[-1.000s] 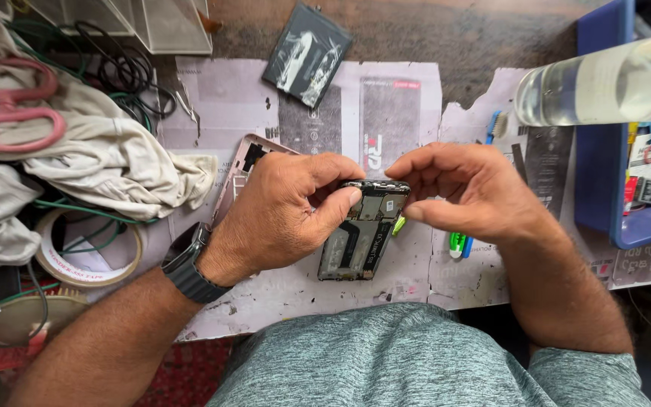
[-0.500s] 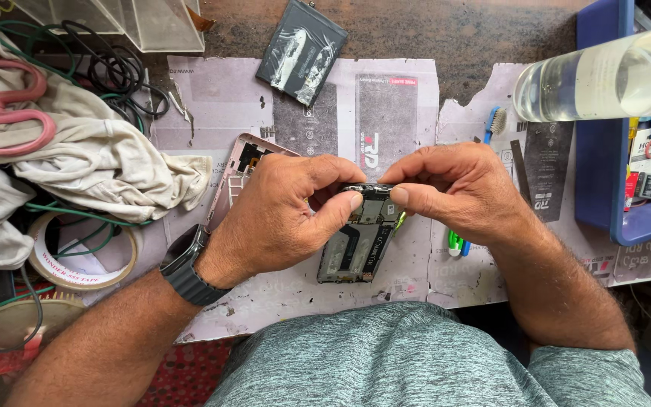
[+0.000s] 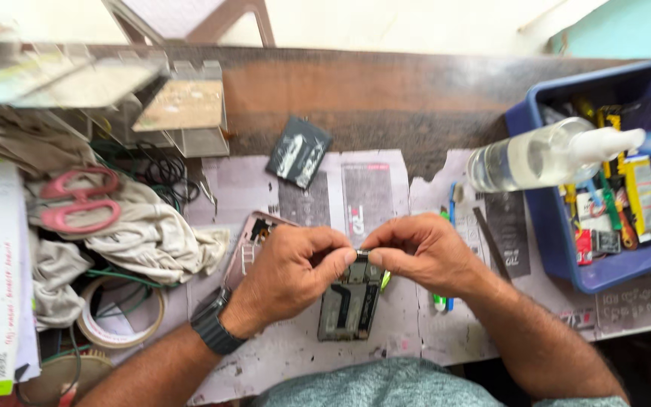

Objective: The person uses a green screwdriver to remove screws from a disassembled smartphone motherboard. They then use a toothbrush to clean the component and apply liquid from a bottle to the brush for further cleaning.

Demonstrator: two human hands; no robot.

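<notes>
**Hands pinch an opened phone frame over a paper-covered bench**

Newspaper sheets (image 3: 386, 188) cover a worn wooden bench, with clear plastic bins (image 3: 178, 113) at the far left edge; their contents are too blurred to tell. Pink scissors (image 3: 77, 200) lie on a crumpled cloth (image 3: 152, 237), and a tape roll (image 3: 118, 316) sits below them. At centre, the left hand (image 3: 291, 275) and the right hand (image 3: 423, 252) both pinch the top end of a dark opened phone frame (image 3: 349, 305), whose lower part rests on the paper. A pinkish phone shell (image 3: 249, 245) lies just left of the hands. A clear spray bottle (image 3: 544, 154) leans over the blue tray (image 3: 544, 234), which holds small mixed tools and packets.
</notes>
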